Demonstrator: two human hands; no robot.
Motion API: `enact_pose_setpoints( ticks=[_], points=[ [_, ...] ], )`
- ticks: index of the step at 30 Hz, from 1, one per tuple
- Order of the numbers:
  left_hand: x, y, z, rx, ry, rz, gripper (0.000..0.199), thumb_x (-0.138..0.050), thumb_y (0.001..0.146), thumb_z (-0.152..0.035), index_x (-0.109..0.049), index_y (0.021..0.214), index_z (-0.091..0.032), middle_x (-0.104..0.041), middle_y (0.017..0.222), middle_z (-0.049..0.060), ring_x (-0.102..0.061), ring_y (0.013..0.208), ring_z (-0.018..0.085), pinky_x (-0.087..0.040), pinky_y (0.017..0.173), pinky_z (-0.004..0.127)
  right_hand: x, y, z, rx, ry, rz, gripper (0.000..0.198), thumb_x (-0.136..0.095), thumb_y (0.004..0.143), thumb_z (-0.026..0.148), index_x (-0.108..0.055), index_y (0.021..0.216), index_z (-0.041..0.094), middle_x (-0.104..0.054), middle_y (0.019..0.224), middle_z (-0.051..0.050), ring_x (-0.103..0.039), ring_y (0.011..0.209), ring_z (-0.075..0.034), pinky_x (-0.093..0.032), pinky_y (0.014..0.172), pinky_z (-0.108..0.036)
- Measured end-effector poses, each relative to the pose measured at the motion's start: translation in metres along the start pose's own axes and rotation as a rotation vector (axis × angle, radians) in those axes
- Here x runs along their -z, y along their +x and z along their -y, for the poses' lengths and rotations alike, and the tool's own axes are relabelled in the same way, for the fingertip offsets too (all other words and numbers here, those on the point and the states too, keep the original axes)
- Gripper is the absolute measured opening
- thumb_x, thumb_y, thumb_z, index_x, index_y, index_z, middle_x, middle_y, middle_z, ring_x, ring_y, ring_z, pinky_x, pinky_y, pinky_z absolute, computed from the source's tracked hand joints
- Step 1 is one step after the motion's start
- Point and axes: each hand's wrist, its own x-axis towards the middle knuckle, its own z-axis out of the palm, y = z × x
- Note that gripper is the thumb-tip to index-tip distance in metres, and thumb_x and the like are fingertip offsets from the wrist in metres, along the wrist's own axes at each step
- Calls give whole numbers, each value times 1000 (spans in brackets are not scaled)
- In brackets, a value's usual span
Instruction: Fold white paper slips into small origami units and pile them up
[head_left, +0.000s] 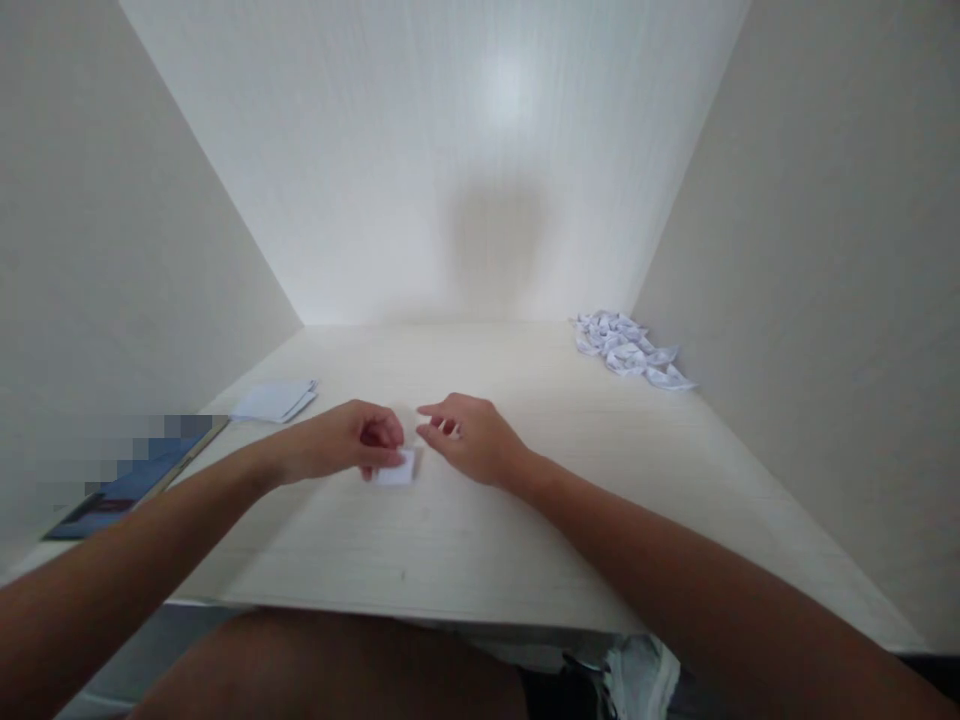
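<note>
A small folded piece of white paper is at the middle of the table, its right part showing past my left hand. The thumb of that hand lies on the paper while the other fingers curl in, so the paper is gripped at its left side. Just to the right, my right hand hovers close by with thumb and forefinger a little apart. Nothing shows between those fingertips, and they do not touch the paper.
White sheets of paper lie stacked at the left. Several folded white paper pieces form a heap at the back right, against the side wall. Pale panels enclose the table at the back and both sides. A flat blue item borders the left edge.
</note>
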Motion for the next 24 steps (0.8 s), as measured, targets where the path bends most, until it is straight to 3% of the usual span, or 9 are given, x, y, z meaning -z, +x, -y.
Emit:
enact_pose_setpoints(
  ticks=[3,5,7,11,16,19,24],
  points=[
    [-25,8,-4,-194,-589,-515,45,-95,53,-28,-72,90,-14,-72,76,2,-69,71,16,-59,70,31,2,9,-10,-151,270,-74,35,-70,92,39,-73,116,13,-75,92,-11,-69,79,-19,-56,72,-35],
    [-43,15,-5,-256,-696,-624,54,-95,55,-31,-71,101,-16,-73,82,0,-71,78,14,-61,81,32,3,11,-13,-161,369,-34,33,-72,90,40,-71,111,14,-76,88,-9,-72,77,-19,-58,66,-32],
    [-57,20,-6,-287,-747,-654,57,-94,56,-33,-70,105,-15,-74,86,1,-71,80,14,-61,84,32,3,10,-13,-163,448,-15,25,-76,86,36,-70,100,16,-75,82,-6,-72,74,-17,-58,64,-29],
    [-72,22,-6,-323,-774,-682,53,-94,60,-33,-69,103,-13,-76,87,4,-70,78,13,-60,76,28,2,8,-10,-158,521,-22,18,-76,84,33,-66,85,18,-70,74,-1,-69,68,-13,-56,61,-25],
    [-74,18,3,-367,-708,-688,48,-93,62,-31,-67,100,-15,-71,74,-2,-66,68,11,-59,73,28,1,7,-7,-148,533,-41,11,-74,81,25,-67,87,18,-72,76,-1,-69,69,-13,-55,62,-26],
    [-74,16,6,-378,-670,-665,47,-91,65,-30,-66,102,-15,-72,72,-2,-66,65,11,-58,70,27,3,7,-3,-113,481,-90,23,-77,76,19,-66,95,18,-71,75,0,-67,67,-14,-54,66,-29],
    [-75,15,4,-494,-572,-748,45,-89,70,-28,-59,102,-19,-70,69,-4,-68,65,12,-57,68,25,7,5,6,54,323,-186,22,-76,79,20,-59,94,21,-69,73,2,-66,67,-14,-52,67,-29]
  ],
)
